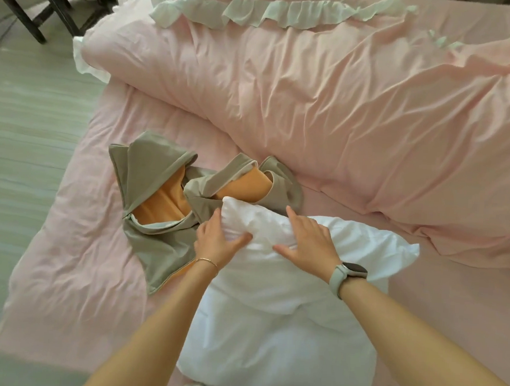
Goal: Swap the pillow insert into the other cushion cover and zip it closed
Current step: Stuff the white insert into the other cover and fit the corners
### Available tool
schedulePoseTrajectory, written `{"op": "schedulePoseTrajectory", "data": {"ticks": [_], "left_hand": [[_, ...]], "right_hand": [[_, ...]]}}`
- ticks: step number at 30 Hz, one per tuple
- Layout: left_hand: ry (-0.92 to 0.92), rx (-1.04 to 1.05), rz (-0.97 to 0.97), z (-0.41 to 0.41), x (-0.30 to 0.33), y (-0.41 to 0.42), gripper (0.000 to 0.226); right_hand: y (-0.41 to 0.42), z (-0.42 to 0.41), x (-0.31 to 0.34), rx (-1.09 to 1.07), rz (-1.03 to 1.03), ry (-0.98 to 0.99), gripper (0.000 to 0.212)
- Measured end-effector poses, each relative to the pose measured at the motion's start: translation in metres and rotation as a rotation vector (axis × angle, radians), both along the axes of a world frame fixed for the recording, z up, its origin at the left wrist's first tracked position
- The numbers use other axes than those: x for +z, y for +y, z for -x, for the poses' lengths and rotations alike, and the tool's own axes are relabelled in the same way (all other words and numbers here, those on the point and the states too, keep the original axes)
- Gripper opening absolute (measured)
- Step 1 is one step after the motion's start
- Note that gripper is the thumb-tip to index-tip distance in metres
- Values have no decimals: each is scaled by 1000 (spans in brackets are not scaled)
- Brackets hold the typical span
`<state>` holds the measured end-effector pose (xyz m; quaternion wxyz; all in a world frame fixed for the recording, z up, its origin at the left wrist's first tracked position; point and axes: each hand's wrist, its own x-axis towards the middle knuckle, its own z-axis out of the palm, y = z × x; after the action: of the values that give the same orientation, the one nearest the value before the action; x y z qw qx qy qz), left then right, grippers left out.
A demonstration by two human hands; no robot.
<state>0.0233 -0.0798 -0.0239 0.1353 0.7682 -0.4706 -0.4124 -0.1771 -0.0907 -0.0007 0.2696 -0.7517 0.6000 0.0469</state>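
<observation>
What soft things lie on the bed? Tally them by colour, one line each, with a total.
Pink: 1, the duvet
White: 1, the pillow insert, under the left hand and right hand
Grey with orange lining: 1, the cushion cover
Total: 3

A plain white insert [286, 299] fills the lower centre of the frame. Left of it, at centre left, a taupe cover [155, 240] gapes to show an orange lining. The sheet [72, 271] beneath is pale pink, as is the duvet [313, 101] across the upper right, trimmed with a white ruffle [259, 12] at the top. A white watch [347, 274] with a dark face sits right of centre; a gold bracelet [206, 261] is beside it. Dark brown chair legs [29, 9] stand upper left on a grey-green floor [19, 118].
</observation>
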Motion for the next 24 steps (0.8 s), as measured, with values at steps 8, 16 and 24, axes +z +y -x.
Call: {"op": "schedulePoseTrajectory", "data": {"ticks": [8,16,24], "left_hand": [[546,40,-111,-3,-10,8,115],[758,302,-3,25,16,5,69],[756,299,70,37,59,-15,6]], "right_hand": [[-22,11,-1,-82,-184,-14,73],[-19,39,7,-119,-262,-53,100],[-29,44,55,-136,-149,-305,78]]}}
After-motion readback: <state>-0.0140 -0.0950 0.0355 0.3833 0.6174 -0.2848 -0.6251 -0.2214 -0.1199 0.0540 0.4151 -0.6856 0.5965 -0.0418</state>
